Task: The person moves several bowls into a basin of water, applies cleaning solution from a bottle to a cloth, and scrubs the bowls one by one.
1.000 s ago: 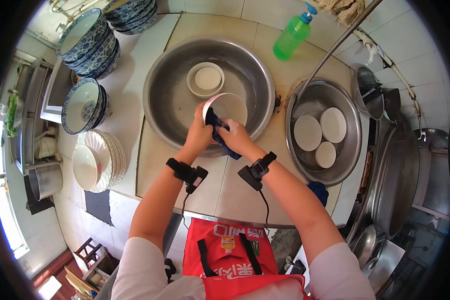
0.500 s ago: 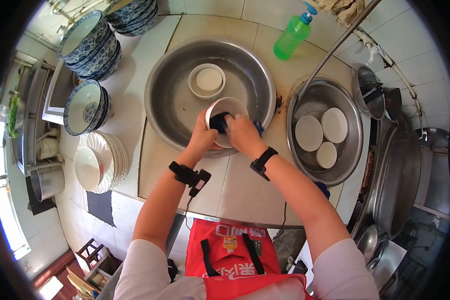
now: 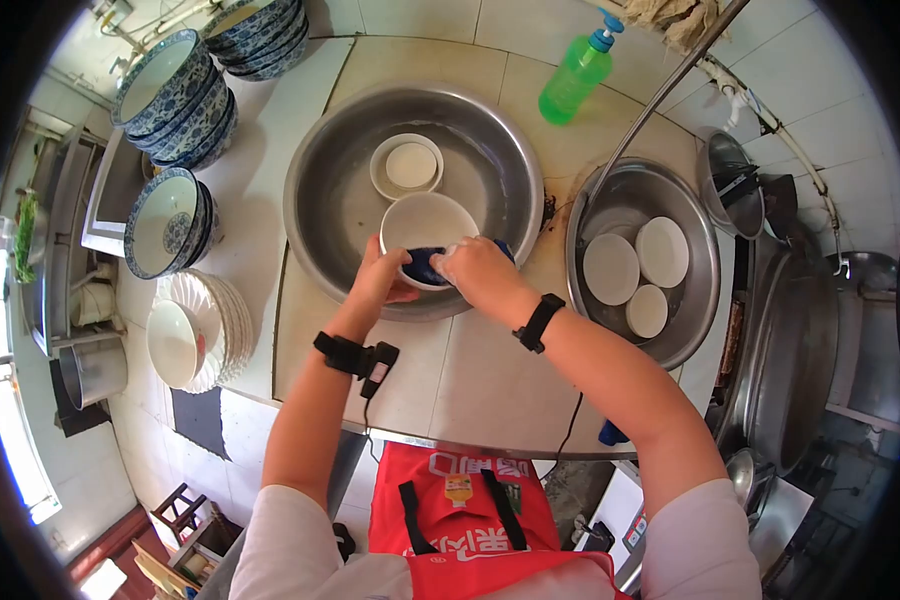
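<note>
White bowl: gripped by left hand
Blue cloth: pinched by right hand, shifted to near rim
Wiping: judged unfinished

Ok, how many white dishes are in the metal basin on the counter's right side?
3 in that basin: the left dish, the far right dish, and the smaller near dish. Anything underneath them would be hidden.

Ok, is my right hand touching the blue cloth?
Touching. The head view shows your right hand gripping the cloth, its fingertips directly on the fabric inside the bowl.
</note>
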`<state>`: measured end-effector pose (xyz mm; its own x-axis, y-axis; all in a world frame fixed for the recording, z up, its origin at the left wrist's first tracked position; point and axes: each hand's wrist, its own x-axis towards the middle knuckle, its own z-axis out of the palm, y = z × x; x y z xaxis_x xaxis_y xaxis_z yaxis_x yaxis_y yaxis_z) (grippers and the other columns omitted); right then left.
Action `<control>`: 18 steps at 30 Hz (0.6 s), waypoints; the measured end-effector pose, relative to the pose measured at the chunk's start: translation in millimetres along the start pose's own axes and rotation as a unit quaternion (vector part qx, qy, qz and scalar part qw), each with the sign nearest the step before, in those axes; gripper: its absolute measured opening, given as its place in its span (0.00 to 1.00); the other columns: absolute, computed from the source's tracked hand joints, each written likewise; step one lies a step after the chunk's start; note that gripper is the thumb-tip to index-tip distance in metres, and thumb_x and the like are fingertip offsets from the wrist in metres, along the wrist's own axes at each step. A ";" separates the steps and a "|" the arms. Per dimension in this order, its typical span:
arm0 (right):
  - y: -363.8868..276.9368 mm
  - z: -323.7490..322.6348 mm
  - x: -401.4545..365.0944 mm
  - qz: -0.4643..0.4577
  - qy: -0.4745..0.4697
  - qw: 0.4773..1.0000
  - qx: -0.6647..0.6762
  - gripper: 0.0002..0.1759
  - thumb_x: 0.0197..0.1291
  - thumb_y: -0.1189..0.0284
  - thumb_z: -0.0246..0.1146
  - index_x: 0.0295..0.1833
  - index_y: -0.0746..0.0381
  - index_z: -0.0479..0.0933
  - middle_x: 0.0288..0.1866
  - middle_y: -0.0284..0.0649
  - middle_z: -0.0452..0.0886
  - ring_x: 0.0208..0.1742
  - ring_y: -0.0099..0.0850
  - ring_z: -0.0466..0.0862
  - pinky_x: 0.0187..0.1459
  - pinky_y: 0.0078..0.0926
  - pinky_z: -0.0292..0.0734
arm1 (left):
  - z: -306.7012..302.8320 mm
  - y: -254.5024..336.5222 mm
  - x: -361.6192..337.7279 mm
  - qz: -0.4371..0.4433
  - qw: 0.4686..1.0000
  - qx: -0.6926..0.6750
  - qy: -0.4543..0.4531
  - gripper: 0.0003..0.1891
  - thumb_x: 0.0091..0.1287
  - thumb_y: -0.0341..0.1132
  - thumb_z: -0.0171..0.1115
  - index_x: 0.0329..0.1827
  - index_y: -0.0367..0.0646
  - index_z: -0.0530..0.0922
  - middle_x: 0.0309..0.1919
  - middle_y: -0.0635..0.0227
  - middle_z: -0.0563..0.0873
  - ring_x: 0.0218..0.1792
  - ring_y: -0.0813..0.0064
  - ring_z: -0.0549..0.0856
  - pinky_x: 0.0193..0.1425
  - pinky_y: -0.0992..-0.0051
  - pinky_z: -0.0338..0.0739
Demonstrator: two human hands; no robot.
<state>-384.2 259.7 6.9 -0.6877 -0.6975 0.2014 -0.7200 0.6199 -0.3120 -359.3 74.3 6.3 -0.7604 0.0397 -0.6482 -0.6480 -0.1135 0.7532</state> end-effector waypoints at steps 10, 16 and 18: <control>16.0 -37.9 -0.1 -0.228 -0.197 0.953 0.027 0.03 0.52 0.73 0.60 0.30 0.57 0.79 0.25 0.37 0.78 0.34 0.36 0.81 0.40 0.32 0.75 | -35.9 16.6 23.7 -0.109 0.965 0.033 -0.236 0.29 0.62 0.39 0.61 0.66 0.46 0.65 0.55 0.64 0.78 0.53 0.71 0.80 0.60 0.69 0.74; 14.8 -49.8 6.1 -0.312 -0.202 0.927 -0.035 0.02 0.50 0.73 0.61 0.29 0.54 0.78 0.25 0.31 0.77 0.36 0.30 0.80 0.42 0.27 0.73 | -25.7 4.7 36.2 -0.191 0.927 0.120 -0.301 0.26 0.65 0.38 0.60 0.67 0.47 0.68 0.55 0.65 0.80 0.54 0.75 0.81 0.59 0.73 0.76; 15.1 -49.5 1.7 -0.326 -0.190 0.924 -0.066 0.02 0.49 0.74 0.61 0.29 0.54 0.78 0.25 0.31 0.77 0.36 0.29 0.80 0.42 0.27 0.73 | -26.3 -2.5 37.2 -0.206 0.932 0.081 -0.288 0.25 0.66 0.38 0.59 0.67 0.47 0.68 0.55 0.65 0.80 0.53 0.74 0.81 0.58 0.72 0.76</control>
<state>-400.8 285.6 48.5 -0.0394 -0.9983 -0.0424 -0.9918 0.0442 -0.1196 -384.8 49.9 -22.7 -0.3124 0.5788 -0.7532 -0.8530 0.1781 0.4906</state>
